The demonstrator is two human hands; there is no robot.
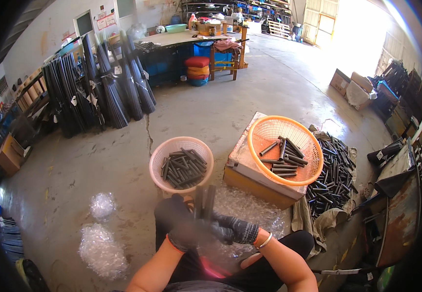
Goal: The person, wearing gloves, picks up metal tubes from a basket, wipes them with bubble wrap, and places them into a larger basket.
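From the head camera, both bare forearms rise from the near edge and bend inward so that the gloved hands meet close in front of the person's lap, above dark trousers. The left hand point(184, 234), in a dark glove with a red cuff, is curled shut around the lower ends of a small bunch of short black tubes point(204, 200), which stand nearly upright out of the fist. The right hand point(238, 229), in a grey-black glove with an orange cuff and a pale bangle at the wrist, reaches leftward with its fingers bent and presses against the same bunch just beside the left hand; motion blur hides exactly how far those fingers wrap. Just beyond the hands on the concrete floor sits a pale pink basket point(158, 160) partly filled with more black tubes. To its right, an orange basket point(264, 131) with a smaller heap of tubes rests on a cardboard box point(250, 182). Further right a loose pile of tubes point(335, 170) lies on cloth. Clear bubble wrap point(101, 250) lies on the floor at the near left and under the hands. Far left, bundles of long black rods point(99, 90) lean against the wall.
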